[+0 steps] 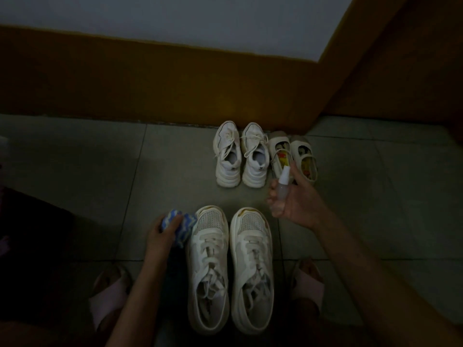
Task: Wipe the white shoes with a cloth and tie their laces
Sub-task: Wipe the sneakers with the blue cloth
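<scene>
Head view: left hand grips cloth, right hand grips spray bottle; sneaker heel tags illegible.

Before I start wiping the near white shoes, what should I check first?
1. Cloth in left hand: ok, gripped beside one shoe's toe.
2. Spray bottle in right hand: ok, held above the floor.
3. Nozzle direction: cannot tell.
4. Near white shoes side by side: ok.
5. Toe caps clean: not ok, yellowish marks.
6. Laces tied: not ok, no bow visible.
</scene>
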`<state>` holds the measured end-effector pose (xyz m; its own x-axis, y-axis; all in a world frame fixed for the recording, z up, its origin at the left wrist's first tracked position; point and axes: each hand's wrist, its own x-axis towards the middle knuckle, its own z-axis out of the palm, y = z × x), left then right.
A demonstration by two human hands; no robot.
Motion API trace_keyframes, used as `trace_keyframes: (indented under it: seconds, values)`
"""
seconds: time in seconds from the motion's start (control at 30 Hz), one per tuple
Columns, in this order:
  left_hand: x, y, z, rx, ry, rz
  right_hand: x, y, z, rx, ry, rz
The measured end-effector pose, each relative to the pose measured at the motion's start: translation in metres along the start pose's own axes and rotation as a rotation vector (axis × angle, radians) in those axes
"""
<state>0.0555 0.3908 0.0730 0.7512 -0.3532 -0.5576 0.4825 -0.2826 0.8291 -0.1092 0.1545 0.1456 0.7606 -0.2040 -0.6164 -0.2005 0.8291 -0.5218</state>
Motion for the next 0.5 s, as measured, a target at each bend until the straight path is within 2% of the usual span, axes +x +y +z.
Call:
trace_keyframes:
  seconds: [0.13, 0.33, 0.4, 0.5]
  values:
    - [0.002, 0.0, -0.003, 0.006, 0.033, 0.012, 0.003, 0.001, -0.009, -0.12, 0.131, 0.008]
    - [0.004, 0.001, -0.005, 0.015, 0.062, 0.059, 0.019, 0.006, -0.008, -0.783, 0.521, 0.129]
    - [0.006, -0.002, -0.006, 0.02, 0.064, 0.052, 0.022, 0.007, -0.003, -0.89, 0.568, 0.141]
    - [0.011, -0.008, -0.011, 0.04, 0.071, 0.023, 0.025, 0.005, 0.005, -0.988, 0.532, 0.077]
